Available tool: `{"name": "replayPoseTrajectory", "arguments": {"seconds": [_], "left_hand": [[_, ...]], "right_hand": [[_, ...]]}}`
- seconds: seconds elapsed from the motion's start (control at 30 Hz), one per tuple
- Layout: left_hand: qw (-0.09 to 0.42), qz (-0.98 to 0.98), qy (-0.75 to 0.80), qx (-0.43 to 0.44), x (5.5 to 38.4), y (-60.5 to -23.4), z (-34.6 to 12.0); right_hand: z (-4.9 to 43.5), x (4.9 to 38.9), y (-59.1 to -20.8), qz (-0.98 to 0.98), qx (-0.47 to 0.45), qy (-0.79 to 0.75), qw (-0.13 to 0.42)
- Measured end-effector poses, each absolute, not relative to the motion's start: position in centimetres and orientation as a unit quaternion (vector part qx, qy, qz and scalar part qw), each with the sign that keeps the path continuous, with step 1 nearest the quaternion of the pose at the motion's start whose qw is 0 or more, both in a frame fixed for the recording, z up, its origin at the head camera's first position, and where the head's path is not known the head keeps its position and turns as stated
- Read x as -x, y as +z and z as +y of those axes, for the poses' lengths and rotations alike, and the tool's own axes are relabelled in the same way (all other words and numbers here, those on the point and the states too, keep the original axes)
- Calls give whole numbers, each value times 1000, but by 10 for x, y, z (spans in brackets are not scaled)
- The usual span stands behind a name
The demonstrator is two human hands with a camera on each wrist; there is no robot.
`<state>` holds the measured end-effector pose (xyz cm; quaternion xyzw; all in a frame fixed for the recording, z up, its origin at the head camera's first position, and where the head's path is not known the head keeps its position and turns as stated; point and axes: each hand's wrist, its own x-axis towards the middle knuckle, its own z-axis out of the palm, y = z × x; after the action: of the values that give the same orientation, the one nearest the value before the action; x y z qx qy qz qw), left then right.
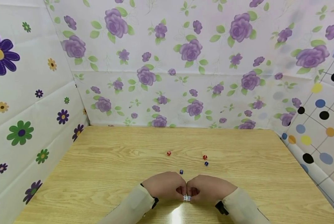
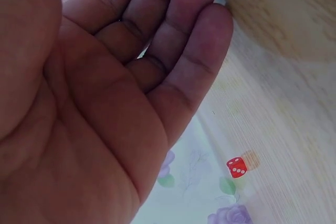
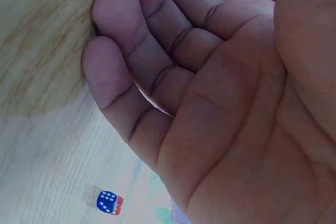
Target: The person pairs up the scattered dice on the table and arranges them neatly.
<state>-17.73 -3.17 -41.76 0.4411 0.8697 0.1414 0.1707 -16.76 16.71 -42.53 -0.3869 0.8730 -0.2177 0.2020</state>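
Note:
Near the front of the table, my left hand point(image 1: 168, 186) and right hand point(image 1: 208, 188) meet knuckle to knuckle. Between thumb and index finger, the left hand pinches a white die point(image 1: 185, 198). The right hand pinches another white die point(image 1: 189, 198), side by side with the first, close over the tabletop. Just beyond the left hand lies a blue die point(image 1: 181, 171). In both wrist views the palms and curled fingers fill most of the picture, and the white dice are hidden there.
Farther back on the wooden table point(image 1: 113, 158) lie a red die point(image 1: 169, 153) at centre and, to the right, another red die point(image 1: 205, 157) with a second blue die point(image 1: 206, 163) in front of it. Flowered cloth point(image 1: 172, 87) walls the back; patterned cloths line both sides.

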Motion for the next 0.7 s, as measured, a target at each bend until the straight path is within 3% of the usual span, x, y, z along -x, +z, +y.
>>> {"name": "replayPoseTrajectory", "arguments": {"seconds": [0.7], "left_hand": [[179, 874, 154, -425, 177, -420, -33]], "right_hand": [[167, 167, -425, 874, 387, -218, 198]]}}
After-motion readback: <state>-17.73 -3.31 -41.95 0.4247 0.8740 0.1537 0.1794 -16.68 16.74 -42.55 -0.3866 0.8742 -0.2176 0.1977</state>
